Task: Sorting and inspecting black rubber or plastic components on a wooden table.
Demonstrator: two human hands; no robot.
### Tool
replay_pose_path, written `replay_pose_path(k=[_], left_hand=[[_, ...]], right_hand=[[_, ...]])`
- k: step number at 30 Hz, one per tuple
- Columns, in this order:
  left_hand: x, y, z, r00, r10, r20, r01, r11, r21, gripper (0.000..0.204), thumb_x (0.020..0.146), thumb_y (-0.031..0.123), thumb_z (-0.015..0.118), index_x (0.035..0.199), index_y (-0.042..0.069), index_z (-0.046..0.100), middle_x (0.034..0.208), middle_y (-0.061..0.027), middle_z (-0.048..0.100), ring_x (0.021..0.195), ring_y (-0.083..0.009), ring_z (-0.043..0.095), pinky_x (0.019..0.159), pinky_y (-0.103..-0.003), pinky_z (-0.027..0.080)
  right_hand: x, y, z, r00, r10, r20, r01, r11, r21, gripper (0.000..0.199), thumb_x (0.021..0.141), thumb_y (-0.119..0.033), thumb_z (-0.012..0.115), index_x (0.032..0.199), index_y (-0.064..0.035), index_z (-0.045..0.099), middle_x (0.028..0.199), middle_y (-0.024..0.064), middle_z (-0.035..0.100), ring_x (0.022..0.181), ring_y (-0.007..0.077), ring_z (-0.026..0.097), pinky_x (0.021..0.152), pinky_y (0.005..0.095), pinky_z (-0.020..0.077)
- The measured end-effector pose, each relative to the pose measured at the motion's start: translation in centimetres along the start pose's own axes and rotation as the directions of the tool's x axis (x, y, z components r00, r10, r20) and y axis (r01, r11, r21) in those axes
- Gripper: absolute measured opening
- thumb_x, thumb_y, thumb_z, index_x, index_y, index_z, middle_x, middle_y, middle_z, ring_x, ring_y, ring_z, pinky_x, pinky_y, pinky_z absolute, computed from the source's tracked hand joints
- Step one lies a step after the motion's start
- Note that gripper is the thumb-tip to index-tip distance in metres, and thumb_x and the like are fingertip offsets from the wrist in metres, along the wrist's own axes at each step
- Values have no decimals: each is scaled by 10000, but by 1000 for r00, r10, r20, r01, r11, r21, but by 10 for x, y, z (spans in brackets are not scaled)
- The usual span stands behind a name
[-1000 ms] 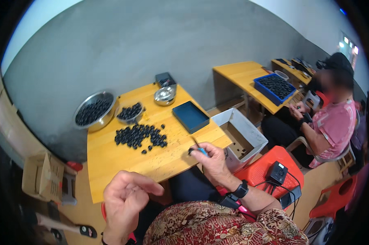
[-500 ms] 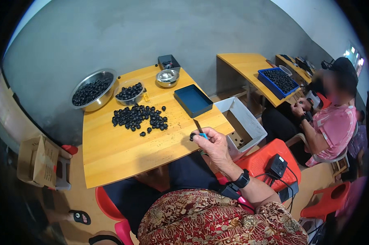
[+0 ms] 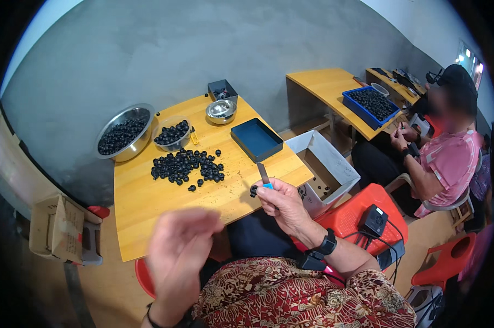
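My right hand (image 3: pixel 282 201) holds a small utility knife (image 3: pixel 264 176) with a blue handle, blade pointing up, and pinches a small black round piece (image 3: pixel 253 190) at its fingertips over the front edge of the wooden table (image 3: pixel 148 210). My left hand (image 3: pixel 178 257) is raised in front of me, blurred, fingers apart and holding nothing. A heap of black round pieces (image 3: pixel 187 165) lies in the middle of the table, apart from both hands.
A large steel bowl (image 3: pixel 121 134) and a smaller bowl (image 3: pixel 173 135) hold more black pieces. A blue tray (image 3: pixel 256 140), a lidded steel pot (image 3: pixel 221 111) and a grey box (image 3: pixel 221 89) sit at the back. A white cardboard box (image 3: pixel 326 169) stands right. Another person (image 3: pixel 449 158) works at a second table.
My left hand, out of sight half a second ago, has come up into view at the lower left. My right hand stays at the table edge with the knife.
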State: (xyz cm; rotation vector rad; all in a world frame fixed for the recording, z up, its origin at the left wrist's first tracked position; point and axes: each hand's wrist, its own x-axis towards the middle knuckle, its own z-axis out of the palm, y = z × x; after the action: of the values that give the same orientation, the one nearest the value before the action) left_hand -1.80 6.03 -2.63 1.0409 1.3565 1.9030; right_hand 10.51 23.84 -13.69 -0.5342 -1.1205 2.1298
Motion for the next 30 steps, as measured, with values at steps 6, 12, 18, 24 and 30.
replay_pose_path(k=[6, 12, 18, 24, 30], left_hand=[[33, -92, -21, 903, -408, 137, 429, 879, -207, 248, 947, 191, 590, 1130, 26, 560, 1023, -100, 639, 918, -179, 628, 855, -284, 479], [29, -100, -20, 849, -489, 203, 525, 825, -211, 145, 930, 151, 604, 1008, 33, 572, 927, -88, 648, 879, -163, 627, 820, -296, 501], [24, -105, -19, 804, -561, 195, 594, 755, -277, 124, 913, 89, 608, 1026, 46, 579, 937, -65, 655, 855, -154, 642, 755, -256, 502], [21, -113, -22, 833, -515, 203, 551, 740, -386, 144, 911, 76, 601, 1049, 47, 574, 981, -64, 652, 895, -146, 630, 785, -260, 491], [19, -111, -28, 857, -487, 168, 506, 737, -448, 153, 900, 64, 609, 1046, 35, 574, 998, -96, 648, 903, -166, 631, 842, -287, 498]], right_hand=[[-9, 3, 19, 964, -256, 74, 265, 895, -358, 190, 876, -100, 677, 1043, -17, 643, 818, -52, 613, 687, -10, 513, 607, 147, 418], [-15, 5, 21, 947, -234, 220, 312, 829, -463, 194, 871, -77, 677, 1052, -14, 640, 904, 5, 655, 847, 37, 584, 760, 204, 492], [-17, 14, 22, 948, -232, 218, 314, 786, -532, 191, 845, -75, 709, 1026, -32, 665, 940, 6, 680, 866, 46, 595, 770, 208, 483], [-8, 23, 20, 811, -428, 399, 585, 601, -545, 223, 814, -38, 697, 1030, -8, 650, 950, 113, 669, 873, 206, 662, 730, 282, 514], [-13, 12, 31, 734, -496, 465, 660, 355, -662, 247, 755, -6, 713, 997, -20, 661, 826, 123, 615, 757, 274, 637, 636, 326, 497]])
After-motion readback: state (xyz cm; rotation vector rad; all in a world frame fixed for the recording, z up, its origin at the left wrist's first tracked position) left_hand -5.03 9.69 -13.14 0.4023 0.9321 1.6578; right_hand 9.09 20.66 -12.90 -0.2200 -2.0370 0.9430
